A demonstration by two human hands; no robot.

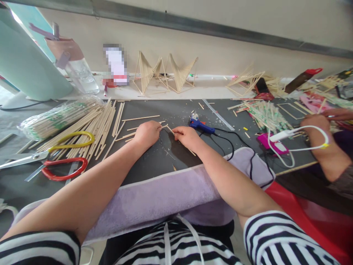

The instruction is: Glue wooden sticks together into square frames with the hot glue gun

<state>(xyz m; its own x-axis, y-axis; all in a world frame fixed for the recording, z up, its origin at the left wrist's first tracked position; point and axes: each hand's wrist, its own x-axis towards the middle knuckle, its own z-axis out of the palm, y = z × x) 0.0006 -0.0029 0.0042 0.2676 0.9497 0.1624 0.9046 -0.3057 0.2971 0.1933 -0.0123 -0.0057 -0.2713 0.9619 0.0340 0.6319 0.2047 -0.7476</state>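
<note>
One thin, straight stick (pixel 170 129) of pale wood, pinched in your right hand (pixel 186 138), its upper tip at ten o'clock from that hand; one second stick (pixel 163 127), likewise pale, pinched by the fingertips of your left hand (pixel 148 133), its tip at two o'clock, the pair meeting at an angle. Also: fanned loose wooden sticks (pixel 107 123), left hand's nine o'clock; blue plastic glue gun (pixel 203 127), right hand's two o'clock; plush lilac cloth (pixel 165 191), six o'clock.
</note>
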